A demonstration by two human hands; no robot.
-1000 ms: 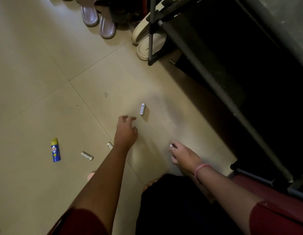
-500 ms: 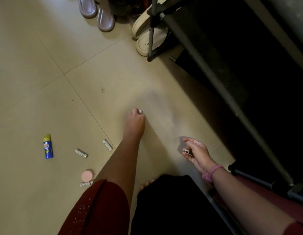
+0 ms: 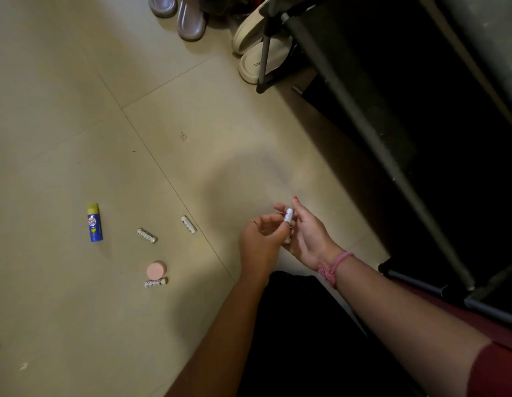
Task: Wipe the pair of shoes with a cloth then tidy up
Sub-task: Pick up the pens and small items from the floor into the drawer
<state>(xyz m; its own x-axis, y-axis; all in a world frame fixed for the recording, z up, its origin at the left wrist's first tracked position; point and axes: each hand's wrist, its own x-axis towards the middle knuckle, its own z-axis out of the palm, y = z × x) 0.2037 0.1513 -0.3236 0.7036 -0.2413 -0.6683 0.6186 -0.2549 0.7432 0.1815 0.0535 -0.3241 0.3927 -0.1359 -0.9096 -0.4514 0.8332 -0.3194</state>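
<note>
**Both hands brought together over a small white cylinder**

Since the earlier frames the left hand (image 3: 259,242) has been drawn back from its reach across the floor and raised to meet the right hand (image 3: 306,233); the small white cylinder (image 3: 288,215) that lay on the tile is now held between the two hands, above the beige tiled floor (image 3: 77,110). The cylinder is pinched by the curled fingers (image 3: 280,209) of the left hand at its upper part, while the right hand is cupped beside it with its fingers bent round the lower part. Whether more than one piece is held cannot be told. A pink band (image 3: 333,266) is worn on the right wrist.

Left of the hands, four small things are seen lying apart on the floor: a white patterned cylinder (image 3: 188,224) nearest the hands, a second patterned cylinder (image 3: 146,235) further left, a blue spray can with a yellow cap (image 3: 94,223) well apart at the far left, and a round pink disc (image 3: 156,269) with a third patterned cylinder (image 3: 156,282) just beside it.

At the top of the view a pair of mauve slippers (image 3: 190,20) is set on the floor, and a pair of cream slippers (image 3: 253,53) lies at the foot of a dark metal shoe rack (image 3: 363,124), partly behind its upright post. No cloth can be made out.
</note>
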